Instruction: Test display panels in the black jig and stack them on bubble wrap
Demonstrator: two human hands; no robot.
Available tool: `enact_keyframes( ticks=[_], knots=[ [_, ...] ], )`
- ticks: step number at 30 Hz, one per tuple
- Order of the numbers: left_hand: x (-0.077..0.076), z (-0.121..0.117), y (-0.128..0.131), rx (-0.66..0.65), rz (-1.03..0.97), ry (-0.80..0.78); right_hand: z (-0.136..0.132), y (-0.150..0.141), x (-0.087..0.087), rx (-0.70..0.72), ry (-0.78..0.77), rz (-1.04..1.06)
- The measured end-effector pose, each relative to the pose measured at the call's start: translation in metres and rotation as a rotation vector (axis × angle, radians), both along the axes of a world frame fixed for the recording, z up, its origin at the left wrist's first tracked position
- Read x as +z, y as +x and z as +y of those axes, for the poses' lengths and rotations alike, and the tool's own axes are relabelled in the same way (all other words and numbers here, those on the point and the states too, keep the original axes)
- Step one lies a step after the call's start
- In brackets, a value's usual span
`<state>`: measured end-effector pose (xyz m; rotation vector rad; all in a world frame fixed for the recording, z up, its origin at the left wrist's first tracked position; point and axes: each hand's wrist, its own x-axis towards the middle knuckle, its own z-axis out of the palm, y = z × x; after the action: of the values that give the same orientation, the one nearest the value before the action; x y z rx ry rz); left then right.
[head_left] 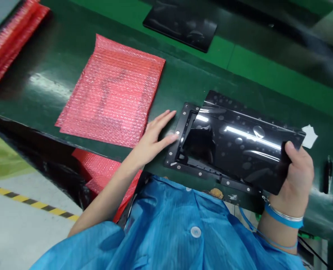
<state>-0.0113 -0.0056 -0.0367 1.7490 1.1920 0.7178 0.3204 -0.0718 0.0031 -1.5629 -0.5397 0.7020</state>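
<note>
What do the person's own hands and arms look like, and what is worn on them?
The left hand and right hand are ungloved. Shiny blue fabric sleeves leave both forearms uncovered. The right wrist wears a blue band with a silvery strip. A thin blue cord crosses that forearm.

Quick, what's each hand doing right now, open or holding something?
Left hand: open, next to the black frame.
Right hand: closed, holding the glossy black panel by one end.

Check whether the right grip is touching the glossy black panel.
Touching. The head view shows the right grip holding the glossy black panel at its right end, the thumb lying on its front.
</note>
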Motion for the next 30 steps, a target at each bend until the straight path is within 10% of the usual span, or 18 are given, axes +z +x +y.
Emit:
enact_keyframes(
  ticks=[30],
  knots=[
    [-0.007,-0.009,0.007,-0.206,0.293,0.221,-0.006,-0.012,-0.004,0.102,-0.231,-0.009]
  ],
)
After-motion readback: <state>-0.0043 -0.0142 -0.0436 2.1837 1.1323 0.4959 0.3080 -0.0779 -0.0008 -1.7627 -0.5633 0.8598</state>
